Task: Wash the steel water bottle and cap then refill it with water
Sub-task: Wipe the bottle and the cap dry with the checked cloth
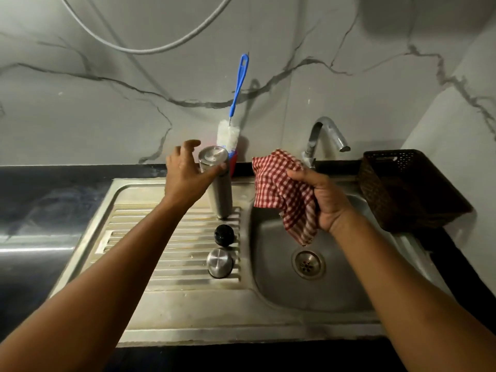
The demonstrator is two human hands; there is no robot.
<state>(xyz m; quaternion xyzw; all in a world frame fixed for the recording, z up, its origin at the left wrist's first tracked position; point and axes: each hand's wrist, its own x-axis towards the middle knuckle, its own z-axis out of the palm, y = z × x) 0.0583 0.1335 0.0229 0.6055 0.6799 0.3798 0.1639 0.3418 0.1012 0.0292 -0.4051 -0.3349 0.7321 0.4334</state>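
Your left hand (185, 170) is spread, thumb touching the bottle (218, 189), apparently upended to drain. Your right hand (326, 200), right of the bottle, clutches the cloth (276, 181), likely for drying.

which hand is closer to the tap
Right. The right hand, gripping the checked cloth, is in front of the tap; the left hand is farther left, at the steel bottle.

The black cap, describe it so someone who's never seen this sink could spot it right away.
Start at the ribbed drainboard left of the sink basin. Along its right edge three things stand in a row: the tall steel bottle farthest back, a shiny steel lid nearest. The black cap sits between them, the only dark piece there.
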